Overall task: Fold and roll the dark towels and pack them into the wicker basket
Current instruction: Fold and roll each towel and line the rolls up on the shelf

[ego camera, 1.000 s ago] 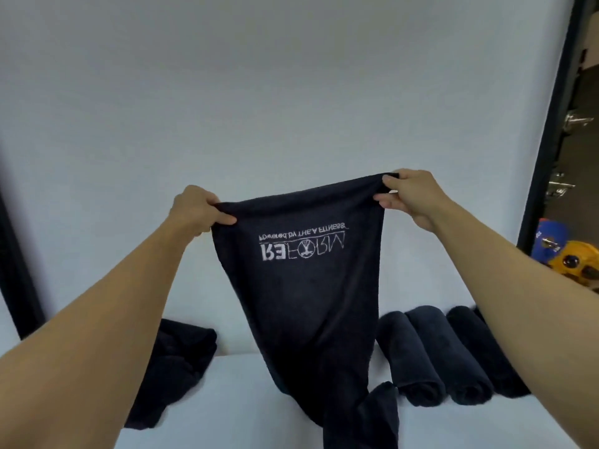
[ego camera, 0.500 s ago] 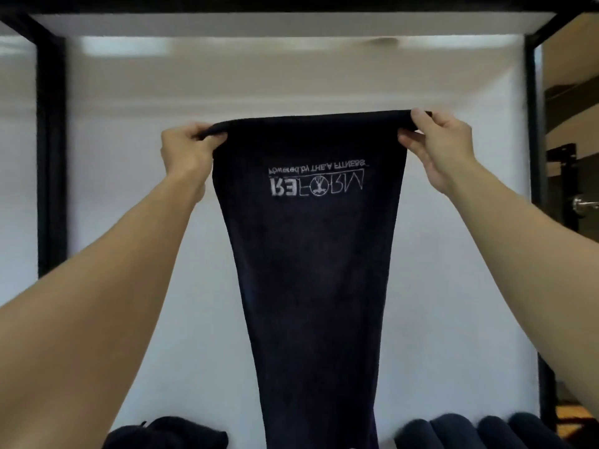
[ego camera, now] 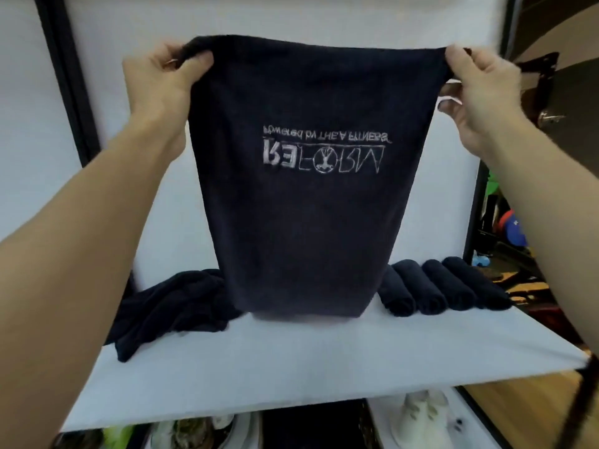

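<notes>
**Dark towel stretched between both hands above the bench**

From my feed I see both arms raised in front of the camera. My left hand [ego camera: 162, 79] grips the top left corner of the dark towel [ego camera: 308, 222], with the cloth bunched between curled fingers and thumb. My right hand [ego camera: 479, 92] pinches the top right corner the same way. The hands are well apart and the top edge is pulled nearly straight between them.

The towel hangs flat, facing me, and narrows toward its lower edge. Pale lettering across its upper half reads upside down. The lower edge is blurred just over the white bench [ego camera: 291, 367]; I cannot tell whether it touches.

On the far right of the bench, three rolled towels [ego camera: 437, 291] lie side by side and touching, partly behind the hanging cloth. On the far left lies a loose heap of dark towels [ego camera: 171, 312], crumpled, with one end trailing toward the near edge.

A black post [ego camera: 58, 76] runs up the left side. Below the near edge of the bench, pale shoes [ego camera: 418, 416] show.
</notes>
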Available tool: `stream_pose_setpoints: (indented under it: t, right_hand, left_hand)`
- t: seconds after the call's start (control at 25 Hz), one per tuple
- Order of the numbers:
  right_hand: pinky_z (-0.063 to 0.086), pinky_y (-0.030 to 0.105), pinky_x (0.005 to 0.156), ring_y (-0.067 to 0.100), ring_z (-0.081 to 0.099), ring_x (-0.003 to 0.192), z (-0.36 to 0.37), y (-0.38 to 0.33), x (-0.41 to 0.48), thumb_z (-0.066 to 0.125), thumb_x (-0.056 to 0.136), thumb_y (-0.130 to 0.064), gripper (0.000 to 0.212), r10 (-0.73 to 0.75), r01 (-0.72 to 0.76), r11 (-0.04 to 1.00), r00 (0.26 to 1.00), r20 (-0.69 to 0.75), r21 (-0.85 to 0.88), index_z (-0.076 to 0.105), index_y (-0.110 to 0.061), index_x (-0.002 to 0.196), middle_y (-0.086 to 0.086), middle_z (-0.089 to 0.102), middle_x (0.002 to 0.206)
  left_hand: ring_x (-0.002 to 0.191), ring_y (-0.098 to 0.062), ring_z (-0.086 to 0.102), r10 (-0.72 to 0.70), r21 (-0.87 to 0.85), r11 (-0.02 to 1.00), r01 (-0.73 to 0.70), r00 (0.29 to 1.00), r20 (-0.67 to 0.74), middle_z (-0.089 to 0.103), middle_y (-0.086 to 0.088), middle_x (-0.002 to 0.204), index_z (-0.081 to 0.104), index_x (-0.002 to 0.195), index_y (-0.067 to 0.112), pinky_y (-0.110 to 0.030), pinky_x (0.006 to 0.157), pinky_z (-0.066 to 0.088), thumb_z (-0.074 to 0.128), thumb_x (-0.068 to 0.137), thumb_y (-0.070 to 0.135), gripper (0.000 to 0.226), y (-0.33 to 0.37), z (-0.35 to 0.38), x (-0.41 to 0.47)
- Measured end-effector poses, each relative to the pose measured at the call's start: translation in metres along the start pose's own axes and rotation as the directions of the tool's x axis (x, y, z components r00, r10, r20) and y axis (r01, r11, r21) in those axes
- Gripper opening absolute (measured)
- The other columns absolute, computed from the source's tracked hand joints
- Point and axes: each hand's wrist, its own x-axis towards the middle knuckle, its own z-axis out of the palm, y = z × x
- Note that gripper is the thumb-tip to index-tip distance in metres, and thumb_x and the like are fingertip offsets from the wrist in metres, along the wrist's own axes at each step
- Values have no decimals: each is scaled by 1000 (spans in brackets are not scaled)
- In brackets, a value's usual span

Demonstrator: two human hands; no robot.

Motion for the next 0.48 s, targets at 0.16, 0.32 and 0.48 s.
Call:
stream_pose_setpoints:
  t: [0.16, 0.32, 0.48]
  right_hand:
    - [33, 21, 45, 9, 41, 54, -17, 66, -61, 66, 90, -28, 13, 255, -238, 933, 967, 29, -270, 69, -17, 83, -2, 55, 75]
    - [31, 24, 44, 15, 38, 51, -49, 181, -152, 68, 88, -24, 27, 564, -424, 689, 823, 68, -587, 66, 2, 79, 8, 47, 61]
    - [39, 32, 51, 14, 42, 48, -64, 279, -206, 68, 87, -28, 38, 726, -292, 424, 675, 130, -857, 61, 4, 69, 19, 57, 66]
  left_hand:
    - [80, -17, 69, -218, 162, 959, 231, 971, -96, 73, -1, 82, 71, 78, 23, -35, 78, 58, 77, 79, 16, 9, -73, -31, -68]
    - [85, -27, 66, -521, 547, 643, 536, 830, -199, 71, -10, 83, 71, 77, 12, -40, 76, 53, 75, 82, 20, 10, -186, -61, -175]
    - [82, -31, 65, -686, 672, 413, 614, 696, -214, 69, -12, 77, 70, 74, 6, -43, 75, 53, 73, 85, 14, 14, -271, -77, -232]
